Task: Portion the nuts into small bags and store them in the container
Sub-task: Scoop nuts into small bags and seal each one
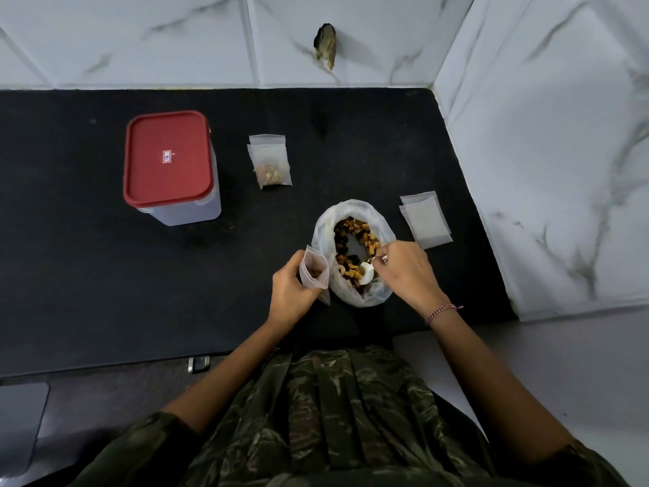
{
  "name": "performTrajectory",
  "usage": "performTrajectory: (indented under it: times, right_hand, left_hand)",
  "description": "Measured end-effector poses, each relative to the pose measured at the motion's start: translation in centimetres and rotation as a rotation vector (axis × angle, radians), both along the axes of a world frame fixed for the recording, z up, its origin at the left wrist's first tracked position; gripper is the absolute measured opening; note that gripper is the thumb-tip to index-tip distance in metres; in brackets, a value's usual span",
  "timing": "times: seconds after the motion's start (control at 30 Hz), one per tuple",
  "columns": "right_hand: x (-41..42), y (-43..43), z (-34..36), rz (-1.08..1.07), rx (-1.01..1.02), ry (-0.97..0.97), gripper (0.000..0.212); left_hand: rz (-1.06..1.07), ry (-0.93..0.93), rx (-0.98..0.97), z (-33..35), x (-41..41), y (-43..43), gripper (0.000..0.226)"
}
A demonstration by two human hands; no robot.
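Observation:
A large clear plastic bag [323,233] of mixed nuts and dried fruit stands open on the black counter [105,275]. My right hand [404,272] holds a white spoon [367,275] whose bowl dips into the nuts. My left hand [291,293] grips a small zip bag [316,272], held open just left of the big bag, with a few nuts inside. A filled small bag [269,165] lies further back. The container [172,166], translucent with a red lid, stands shut at the left.
Empty small bags [425,219] lie stacked to the right of the nut bag. Marble-patterned walls [544,152] close the counter at the back and right. A dark object [326,45] hangs on the back wall. The counter's front edge is near my body.

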State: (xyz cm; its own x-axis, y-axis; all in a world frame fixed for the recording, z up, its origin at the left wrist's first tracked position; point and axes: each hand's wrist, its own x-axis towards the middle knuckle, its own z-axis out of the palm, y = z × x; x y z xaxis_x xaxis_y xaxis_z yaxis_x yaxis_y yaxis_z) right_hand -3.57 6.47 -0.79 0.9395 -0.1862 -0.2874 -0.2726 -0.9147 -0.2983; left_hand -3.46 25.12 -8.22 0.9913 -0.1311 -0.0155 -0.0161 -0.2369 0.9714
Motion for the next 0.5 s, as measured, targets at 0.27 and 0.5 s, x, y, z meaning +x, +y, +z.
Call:
performTrajectory:
  times: [0.27, 0.5]
  right_hand:
    - [-1.3, 1.4, -1.5, -0.084, 0.131, -0.158, 0.025]
    - [-0.8, 1.5, -2.1, -0.170, 0.227, -0.172, 0.027]
  left_hand:
    - [-0.010, -0.021, -0.007, 0.1, -0.1, -0.2, 0.013]
    - [-0.026, -0.015, -0.005, -0.4, -0.1, -0.1, 0.013]
